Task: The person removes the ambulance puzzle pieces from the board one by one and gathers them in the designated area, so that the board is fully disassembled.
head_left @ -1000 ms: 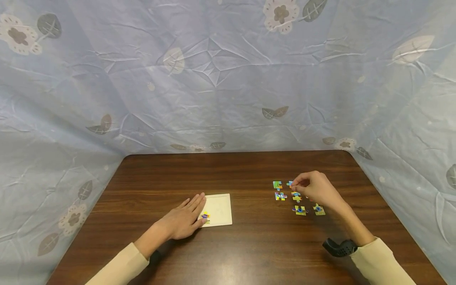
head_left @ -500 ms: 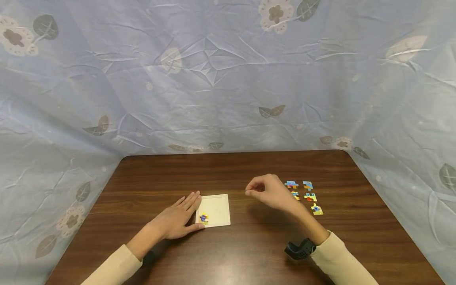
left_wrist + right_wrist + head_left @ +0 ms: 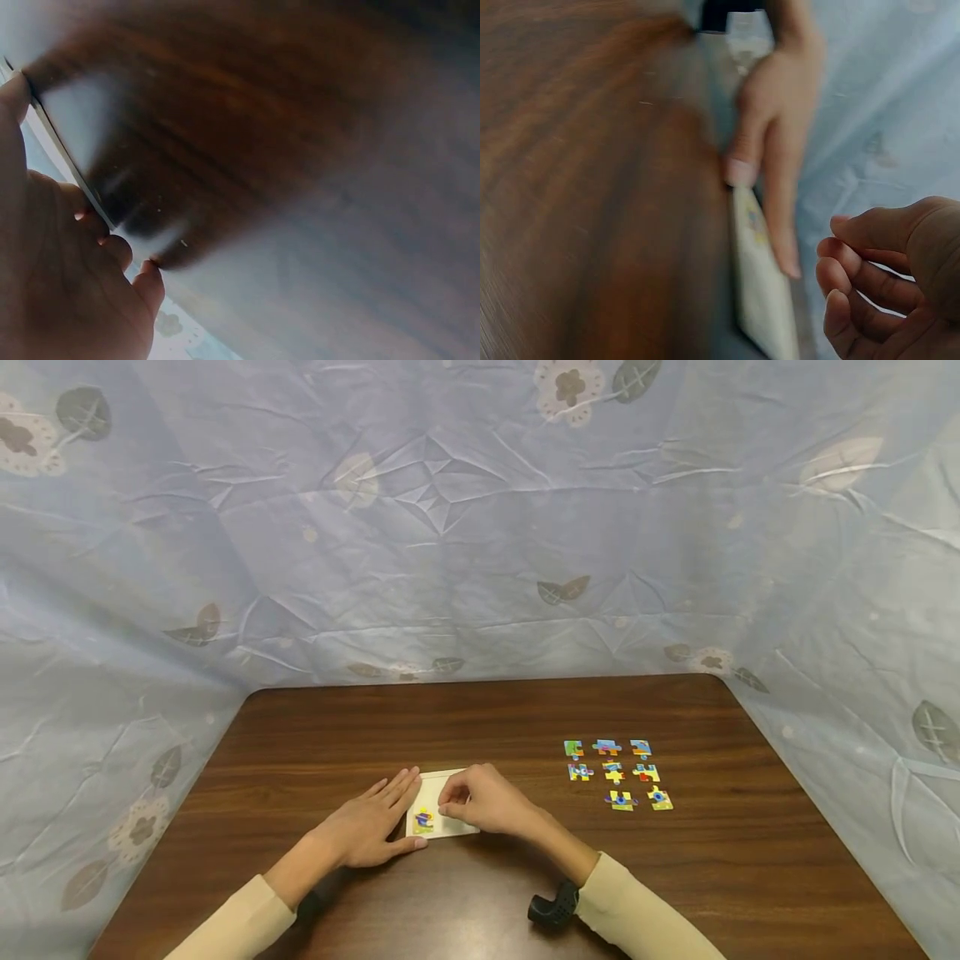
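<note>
A shallow cream puzzle tray (image 3: 429,787) lies left of the table's middle. In its lower left corner sits one jigsaw piece (image 3: 423,821) with a yellow, green and purple print. My left hand (image 3: 363,828) lies flat along the tray's left side, fingers stretched out, thumb at the near corner. Over the tray's right part is my right hand (image 3: 487,802), its thumb and index tips close to that piece. The right wrist view shows the right hand's fingers (image 3: 840,274) curled, thumb tip against the index finger, with nothing visible between them.
Several loose jigsaw pieces (image 3: 612,772) lie in rows on the brown wooden table (image 3: 360,727), right of the tray. A black device (image 3: 553,906) sits at the right wrist. A pale blue floral cloth (image 3: 480,568) hangs behind the table and along both sides.
My right hand has moved left from above the loose pieces to over the tray. The loose pieces are back in full view. My left hand stays at the tray, its thumb now off the piece.
</note>
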The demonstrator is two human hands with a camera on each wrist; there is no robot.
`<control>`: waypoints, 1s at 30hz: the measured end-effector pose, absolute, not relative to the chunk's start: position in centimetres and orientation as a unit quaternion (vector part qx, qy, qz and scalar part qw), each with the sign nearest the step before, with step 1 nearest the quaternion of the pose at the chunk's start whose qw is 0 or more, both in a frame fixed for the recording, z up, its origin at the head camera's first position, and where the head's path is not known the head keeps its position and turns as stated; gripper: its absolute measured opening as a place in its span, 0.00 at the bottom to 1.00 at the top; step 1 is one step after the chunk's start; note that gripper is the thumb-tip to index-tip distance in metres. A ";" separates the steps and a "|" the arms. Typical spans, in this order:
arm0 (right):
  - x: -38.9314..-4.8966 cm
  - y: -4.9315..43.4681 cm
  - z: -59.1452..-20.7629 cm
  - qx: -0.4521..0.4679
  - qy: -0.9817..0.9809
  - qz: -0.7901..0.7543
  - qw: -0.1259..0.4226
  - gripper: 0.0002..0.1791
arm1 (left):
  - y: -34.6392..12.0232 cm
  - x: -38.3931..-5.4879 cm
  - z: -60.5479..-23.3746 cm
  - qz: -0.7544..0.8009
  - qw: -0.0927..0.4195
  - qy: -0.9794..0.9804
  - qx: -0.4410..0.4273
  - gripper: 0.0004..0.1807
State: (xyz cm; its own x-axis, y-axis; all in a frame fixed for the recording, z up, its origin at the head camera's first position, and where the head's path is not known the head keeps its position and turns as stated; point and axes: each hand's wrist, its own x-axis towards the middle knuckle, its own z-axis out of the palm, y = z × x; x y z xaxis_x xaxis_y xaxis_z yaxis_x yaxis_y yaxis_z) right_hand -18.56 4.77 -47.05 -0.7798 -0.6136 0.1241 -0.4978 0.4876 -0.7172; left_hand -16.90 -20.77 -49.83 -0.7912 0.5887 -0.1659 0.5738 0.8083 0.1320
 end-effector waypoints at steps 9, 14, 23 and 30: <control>-18.7 2.2 -49.3 -0.314 0.873 -0.361 0.098 0.08 | -20.9 -17.0 -50.0 0.034 0.094 0.945 0.312 0.54; -18.7 1.9 -49.4 -0.305 0.889 -0.328 0.098 0.13 | -20.9 -17.0 -50.1 0.035 0.090 0.944 0.315 0.54; -18.6 1.8 -49.6 -0.313 0.890 -0.315 0.102 0.11 | -20.8 -16.9 -50.1 0.036 0.093 0.945 0.311 0.54; -18.6 1.7 -49.5 -0.311 0.892 -0.311 0.103 0.10 | -20.8 -17.0 -50.0 0.034 0.094 0.945 0.312 0.54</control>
State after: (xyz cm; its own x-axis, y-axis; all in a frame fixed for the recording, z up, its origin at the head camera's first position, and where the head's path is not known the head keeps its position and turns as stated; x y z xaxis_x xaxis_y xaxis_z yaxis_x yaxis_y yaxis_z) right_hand -18.60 1.70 -49.53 -0.7852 -0.6191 0.0095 -0.4907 0.6128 -0.6194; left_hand -16.96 -20.75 -50.04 -0.7881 0.5952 -0.1572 0.5822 0.8036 0.1236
